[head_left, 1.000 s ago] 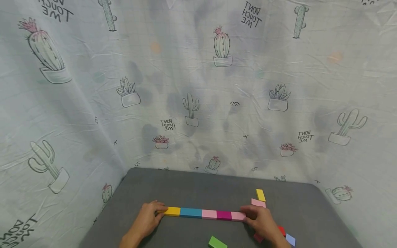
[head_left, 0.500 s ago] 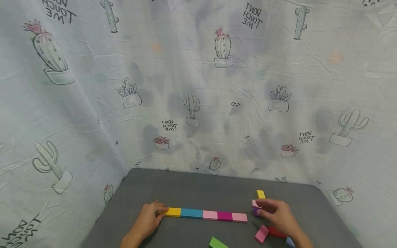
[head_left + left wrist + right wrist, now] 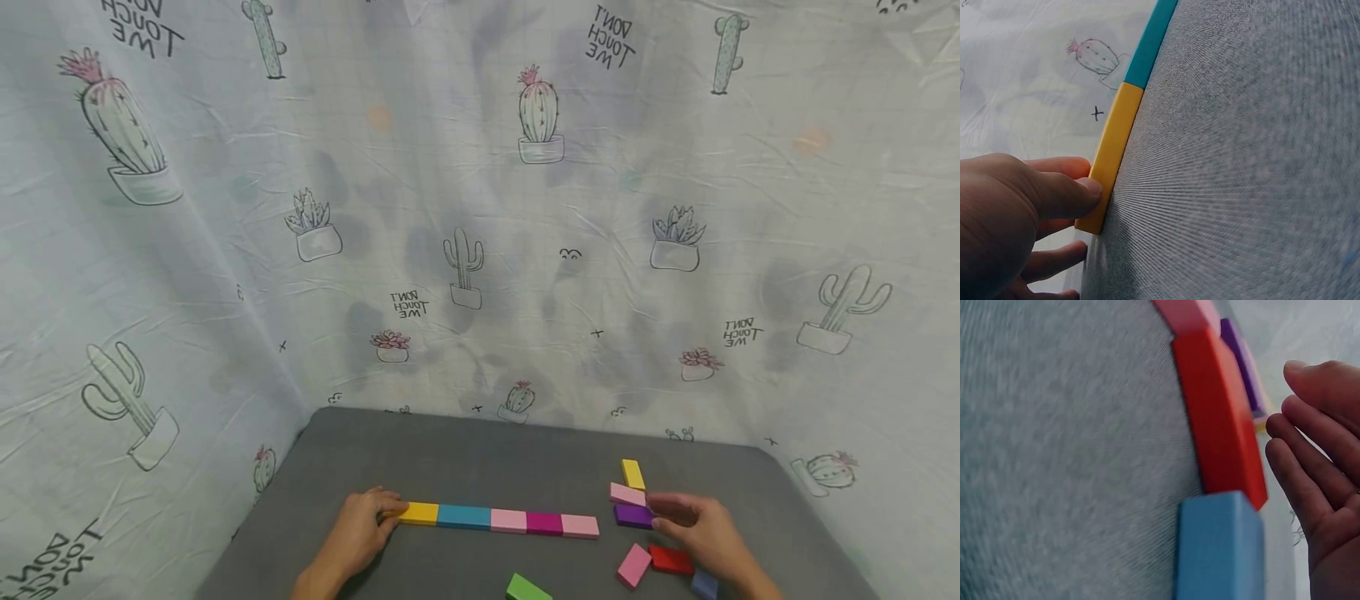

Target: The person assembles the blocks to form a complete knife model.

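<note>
A straight row of flat blocks lies on the grey table. From the left it runs yellow block (image 3: pixel 420 513), blue block (image 3: pixel 463 517), light pink block (image 3: pixel 508 521), magenta block (image 3: pixel 543 523) and a second light pink block (image 3: pixel 580 527). My left hand (image 3: pixel 358 533) pinches the yellow block's outer end, its thumb (image 3: pixel 1090 190) on the near face in the left wrist view. To the right of the row, my right hand (image 3: pixel 701 525) has its fingertips at the right end of a purple block (image 3: pixel 633 517). The right wrist view shows its fingers extended, holding nothing.
Behind the purple block lie a light pink block (image 3: pixel 627 494) and a small yellow block (image 3: pixel 633 473). Nearer me are a pink block (image 3: pixel 634 566), a red block (image 3: pixel 671 560) and a blue block (image 3: pixel 704 583). A green block (image 3: pixel 527 588) lies at the front. Cactus-print curtain (image 3: pixel 495 208) surrounds the table.
My right hand has left the row's right end and moved right, to the far end of the purple block, uncovering several loose blocks. The left hand stays on the yellow block.
</note>
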Demonstrator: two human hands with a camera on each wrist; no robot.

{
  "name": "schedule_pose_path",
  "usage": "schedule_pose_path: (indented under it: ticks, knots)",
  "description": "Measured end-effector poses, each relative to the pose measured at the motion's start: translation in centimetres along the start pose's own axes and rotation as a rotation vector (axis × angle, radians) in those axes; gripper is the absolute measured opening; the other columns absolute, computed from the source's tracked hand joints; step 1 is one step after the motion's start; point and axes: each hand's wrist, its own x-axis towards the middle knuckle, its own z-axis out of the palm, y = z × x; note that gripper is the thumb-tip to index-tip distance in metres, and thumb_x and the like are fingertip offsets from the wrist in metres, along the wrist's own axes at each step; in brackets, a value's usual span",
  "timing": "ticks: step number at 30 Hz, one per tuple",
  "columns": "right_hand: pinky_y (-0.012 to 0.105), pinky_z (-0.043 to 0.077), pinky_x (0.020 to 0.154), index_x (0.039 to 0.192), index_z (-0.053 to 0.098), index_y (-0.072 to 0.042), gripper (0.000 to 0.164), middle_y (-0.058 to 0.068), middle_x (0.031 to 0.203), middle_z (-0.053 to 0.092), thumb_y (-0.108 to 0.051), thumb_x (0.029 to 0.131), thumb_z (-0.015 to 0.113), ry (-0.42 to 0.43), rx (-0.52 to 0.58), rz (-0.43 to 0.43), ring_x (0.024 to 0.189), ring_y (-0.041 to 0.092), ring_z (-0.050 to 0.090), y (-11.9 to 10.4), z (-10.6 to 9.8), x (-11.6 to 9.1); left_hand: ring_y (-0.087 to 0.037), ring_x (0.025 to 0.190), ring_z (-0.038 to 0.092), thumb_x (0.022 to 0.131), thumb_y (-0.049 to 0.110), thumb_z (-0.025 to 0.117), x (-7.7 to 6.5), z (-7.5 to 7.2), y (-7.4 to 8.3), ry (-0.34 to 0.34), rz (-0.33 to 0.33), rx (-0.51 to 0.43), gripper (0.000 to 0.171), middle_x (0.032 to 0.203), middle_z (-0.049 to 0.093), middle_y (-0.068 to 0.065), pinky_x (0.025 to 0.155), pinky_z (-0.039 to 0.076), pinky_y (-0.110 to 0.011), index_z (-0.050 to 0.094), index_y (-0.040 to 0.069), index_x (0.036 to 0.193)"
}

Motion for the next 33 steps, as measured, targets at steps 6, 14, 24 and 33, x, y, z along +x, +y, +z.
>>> schedule_pose_path:
  ticks: [6,14,24,33]
  knots:
    - [0.039,0.070,0.092,0.132,0.078,-0.002,0.046,0.014,0.127,0.080,-0.017,0.090,0.091,-0.005,-0.009,0.001,0.115,0.029,0.078,0.5,0.2,0.4,-0.055,0.126,0.069,0.089,-0.002,0.086,0.0,-0.1,0.0,-0.012,-0.009,-0.004,0.022,0.117,0.083,-0.014,0.104,0.061,-0.066,0.088,0.009,0.107]
    - [0.043,0.069,0.095,0.131,0.078,-0.004,0.046,0.014,0.126,0.080,-0.012,0.088,0.092,0.016,-0.029,0.015,0.115,0.030,0.079,0.4,0.7,1.0,-0.055,0.126,0.069,0.089,-0.003,0.086,0.0,0.1,-0.2,-0.009,-0.005,-0.003,0.022,0.117,0.082,-0.015,0.105,0.061,-0.066,0.088,0.010,0.107]
    - [0.040,0.070,0.090,0.123,0.082,-0.007,0.038,0.010,0.118,0.083,-0.007,0.086,0.092,0.061,-0.059,0.016,0.108,0.027,0.080,0.7,1.0,0.9,-0.052,0.124,0.072,0.088,-0.003,0.087,0.2,0.2,-0.1,0.011,0.003,0.009,0.022,0.115,0.083,-0.012,0.104,0.062,-0.062,0.088,0.010,0.106]
    - [0.036,0.070,0.086,0.125,0.082,-0.009,0.036,0.010,0.120,0.082,-0.014,0.090,0.090,0.088,-0.073,0.021,0.108,0.024,0.079,0.8,0.5,-0.6,-0.052,0.125,0.071,0.088,-0.003,0.087,0.1,0.2,-0.3,-0.005,0.002,0.005,0.022,0.116,0.083,-0.012,0.104,0.061,-0.063,0.088,0.010,0.106]
